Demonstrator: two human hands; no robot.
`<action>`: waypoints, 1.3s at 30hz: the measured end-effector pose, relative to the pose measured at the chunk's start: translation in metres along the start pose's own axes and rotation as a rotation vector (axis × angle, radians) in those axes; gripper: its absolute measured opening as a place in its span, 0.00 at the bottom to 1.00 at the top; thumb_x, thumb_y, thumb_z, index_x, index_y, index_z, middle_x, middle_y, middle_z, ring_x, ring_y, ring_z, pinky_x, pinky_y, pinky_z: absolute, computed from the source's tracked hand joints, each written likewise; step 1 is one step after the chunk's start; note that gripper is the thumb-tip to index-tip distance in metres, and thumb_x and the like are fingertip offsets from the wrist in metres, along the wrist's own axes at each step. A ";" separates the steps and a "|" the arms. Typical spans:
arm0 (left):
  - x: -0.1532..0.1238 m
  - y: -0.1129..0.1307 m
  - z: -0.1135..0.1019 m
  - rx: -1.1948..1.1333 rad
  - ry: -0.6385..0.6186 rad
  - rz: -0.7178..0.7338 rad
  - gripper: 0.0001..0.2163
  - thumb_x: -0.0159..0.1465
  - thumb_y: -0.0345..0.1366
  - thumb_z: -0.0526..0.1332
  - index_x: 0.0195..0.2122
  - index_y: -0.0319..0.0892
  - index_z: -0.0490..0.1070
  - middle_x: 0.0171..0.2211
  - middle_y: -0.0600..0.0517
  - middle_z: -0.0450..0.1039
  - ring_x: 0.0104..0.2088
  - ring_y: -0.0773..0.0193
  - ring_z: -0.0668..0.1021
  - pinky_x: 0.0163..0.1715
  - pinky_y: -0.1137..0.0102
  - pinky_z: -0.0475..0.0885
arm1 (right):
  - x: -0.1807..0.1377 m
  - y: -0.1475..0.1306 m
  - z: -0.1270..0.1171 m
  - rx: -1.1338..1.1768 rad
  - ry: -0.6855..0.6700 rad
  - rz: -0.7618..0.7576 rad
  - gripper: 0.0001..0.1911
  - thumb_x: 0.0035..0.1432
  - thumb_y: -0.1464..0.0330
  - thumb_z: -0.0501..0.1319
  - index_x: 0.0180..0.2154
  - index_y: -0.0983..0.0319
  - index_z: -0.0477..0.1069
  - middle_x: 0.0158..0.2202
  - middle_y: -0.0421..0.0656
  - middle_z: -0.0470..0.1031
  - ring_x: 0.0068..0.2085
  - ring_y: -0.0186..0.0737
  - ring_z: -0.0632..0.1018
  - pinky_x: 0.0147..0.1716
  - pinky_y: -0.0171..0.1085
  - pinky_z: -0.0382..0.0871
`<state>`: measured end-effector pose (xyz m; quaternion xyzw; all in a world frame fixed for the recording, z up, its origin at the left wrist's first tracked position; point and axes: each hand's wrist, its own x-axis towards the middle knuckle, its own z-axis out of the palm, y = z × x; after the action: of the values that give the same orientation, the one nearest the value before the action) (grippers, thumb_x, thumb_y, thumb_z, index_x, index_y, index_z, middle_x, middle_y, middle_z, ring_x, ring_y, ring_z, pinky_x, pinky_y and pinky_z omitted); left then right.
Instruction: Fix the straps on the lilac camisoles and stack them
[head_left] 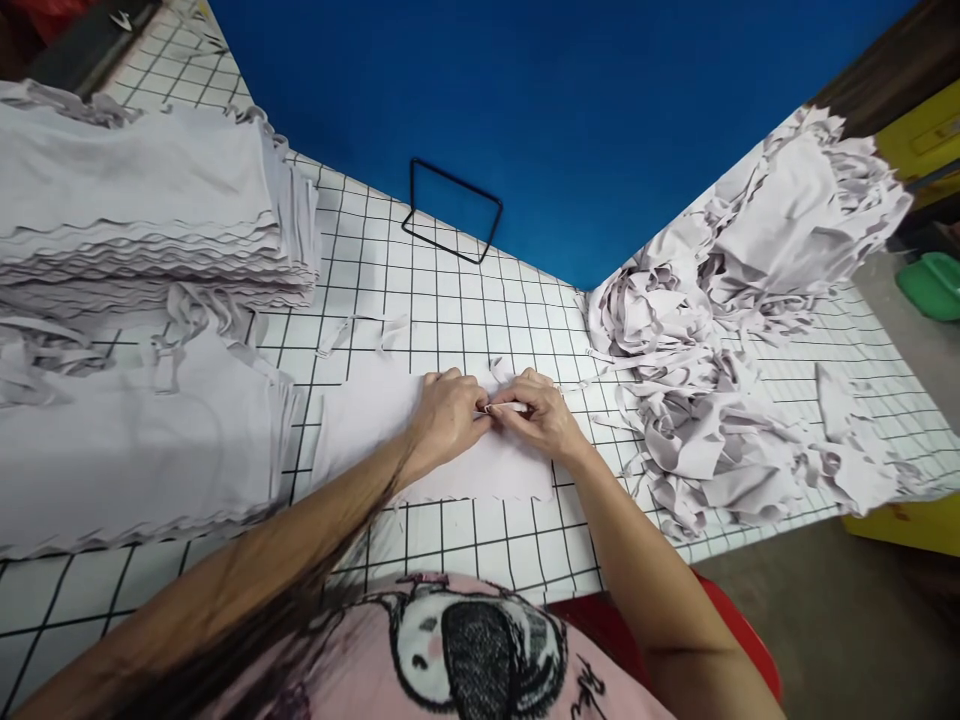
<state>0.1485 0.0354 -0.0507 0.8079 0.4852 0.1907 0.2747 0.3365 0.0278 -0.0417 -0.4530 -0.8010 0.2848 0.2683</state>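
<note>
A pale, light-grey cut fabric piece [480,470] lies flat on the checked tabletop in front of me. Over its upper part, my left hand [450,420] pinches a narrow edge or strip of the pale fabric between thumb and forefinger. My right hand [544,415] grips the same narrow strip [510,406] just to the right, its fingertips almost touching those of the left. Both hands rest low over the cloth. Whether the strip is part of the flat piece or separate is hidden by the fingers.
Stacks of pale fabric pieces [135,190] sit at the left, another stack [150,440] nearer me. Crumpled fabric pieces [720,430] heap up at the right. A black wire frame [454,248] lies by a blue panel [525,120]. Loose strips [360,328] lie left of centre; a red stool [739,630] is below.
</note>
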 end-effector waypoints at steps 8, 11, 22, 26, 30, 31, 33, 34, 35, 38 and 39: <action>0.003 0.001 -0.001 -0.028 -0.028 -0.027 0.07 0.57 0.35 0.62 0.23 0.43 0.71 0.27 0.52 0.76 0.36 0.55 0.72 0.40 0.58 0.59 | -0.002 0.000 -0.002 -0.045 0.000 0.000 0.08 0.63 0.62 0.61 0.35 0.57 0.77 0.27 0.40 0.74 0.36 0.41 0.69 0.43 0.45 0.59; 0.004 0.001 -0.001 -0.017 -0.025 -0.026 0.08 0.57 0.35 0.62 0.22 0.42 0.70 0.26 0.52 0.76 0.36 0.55 0.72 0.40 0.58 0.59 | -0.002 0.000 -0.001 -0.036 0.032 0.006 0.07 0.63 0.63 0.62 0.35 0.57 0.77 0.27 0.40 0.74 0.36 0.41 0.69 0.43 0.45 0.59; 0.003 -0.001 0.004 -0.025 0.008 -0.019 0.05 0.56 0.35 0.63 0.24 0.43 0.73 0.27 0.52 0.77 0.36 0.55 0.73 0.40 0.57 0.59 | -0.004 0.002 0.000 -0.079 0.008 0.003 0.06 0.62 0.64 0.61 0.35 0.57 0.77 0.25 0.40 0.71 0.36 0.42 0.69 0.43 0.45 0.59; 0.003 0.000 0.003 -0.030 0.000 -0.030 0.04 0.56 0.34 0.64 0.25 0.44 0.74 0.27 0.52 0.77 0.36 0.55 0.73 0.41 0.57 0.60 | -0.004 0.002 -0.002 -0.095 -0.004 -0.009 0.06 0.62 0.64 0.61 0.34 0.58 0.76 0.26 0.40 0.71 0.35 0.42 0.68 0.42 0.45 0.59; 0.003 0.001 0.001 -0.047 0.003 -0.021 0.04 0.56 0.34 0.64 0.24 0.44 0.73 0.28 0.52 0.78 0.37 0.55 0.74 0.42 0.56 0.60 | -0.004 0.001 -0.004 -0.105 -0.022 -0.009 0.07 0.63 0.64 0.61 0.34 0.58 0.75 0.26 0.40 0.71 0.35 0.42 0.68 0.42 0.45 0.59; 0.003 0.001 0.001 -0.053 0.002 -0.022 0.05 0.56 0.34 0.64 0.24 0.43 0.73 0.28 0.52 0.78 0.37 0.55 0.74 0.42 0.56 0.60 | -0.004 0.001 -0.005 -0.106 -0.027 -0.012 0.07 0.63 0.64 0.60 0.34 0.58 0.75 0.26 0.40 0.71 0.35 0.42 0.68 0.42 0.45 0.59; 0.003 0.002 0.001 -0.065 -0.001 -0.028 0.05 0.56 0.33 0.64 0.23 0.43 0.72 0.27 0.53 0.78 0.36 0.55 0.74 0.42 0.55 0.59 | -0.004 0.001 -0.006 -0.111 -0.035 -0.017 0.07 0.63 0.64 0.60 0.34 0.58 0.75 0.26 0.40 0.71 0.35 0.42 0.68 0.42 0.46 0.59; 0.003 0.002 0.001 -0.068 0.000 -0.031 0.06 0.56 0.33 0.64 0.23 0.43 0.72 0.27 0.53 0.78 0.36 0.55 0.73 0.43 0.55 0.59 | -0.004 0.001 -0.006 -0.111 -0.031 -0.018 0.07 0.63 0.64 0.60 0.34 0.57 0.75 0.26 0.40 0.71 0.35 0.42 0.68 0.42 0.46 0.59; 0.004 0.002 0.001 -0.067 0.001 -0.032 0.06 0.56 0.33 0.64 0.23 0.43 0.72 0.27 0.53 0.78 0.36 0.55 0.73 0.43 0.55 0.59 | -0.004 0.001 -0.006 -0.109 -0.020 -0.017 0.07 0.63 0.64 0.60 0.35 0.57 0.75 0.25 0.40 0.70 0.35 0.42 0.68 0.42 0.46 0.60; 0.004 0.003 0.000 -0.048 -0.001 -0.033 0.05 0.55 0.33 0.64 0.23 0.43 0.72 0.27 0.53 0.78 0.37 0.55 0.73 0.42 0.56 0.60 | -0.004 0.001 -0.004 -0.098 0.019 -0.015 0.06 0.63 0.64 0.60 0.35 0.57 0.76 0.25 0.40 0.71 0.34 0.42 0.67 0.42 0.46 0.60; 0.004 0.003 0.000 -0.042 -0.001 -0.034 0.05 0.55 0.32 0.64 0.23 0.43 0.72 0.28 0.52 0.78 0.37 0.54 0.74 0.42 0.56 0.60 | -0.004 0.001 -0.003 -0.098 0.023 -0.021 0.06 0.63 0.64 0.61 0.35 0.57 0.76 0.25 0.40 0.71 0.34 0.42 0.68 0.42 0.46 0.59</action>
<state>0.1524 0.0378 -0.0483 0.7936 0.4947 0.1956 0.2953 0.3408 0.0256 -0.0410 -0.4606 -0.8156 0.2369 0.2580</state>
